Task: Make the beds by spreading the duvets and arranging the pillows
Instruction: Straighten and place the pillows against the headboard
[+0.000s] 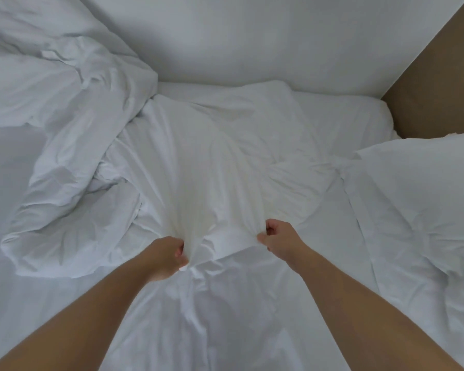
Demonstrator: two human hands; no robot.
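Note:
A white duvet (204, 156) lies crumpled over the middle of the bed, with a thick bunched mass (65, 129) piled at the left. My left hand (166, 257) and my right hand (280, 236) each pinch the duvet's near edge, a short span apart, fists closed on the cloth. The fabric between them is pulled into taut folds that run away from me. A white pillow (423, 199) lies at the right side of the bed. The white bed sheet (225, 317) shows wrinkled under my forearms.
A white wall (252, 38) rises behind the bed's far edge. A brown panel (434, 89) stands at the upper right corner beside the bed. Flat sheet (8, 167) lies at the far left.

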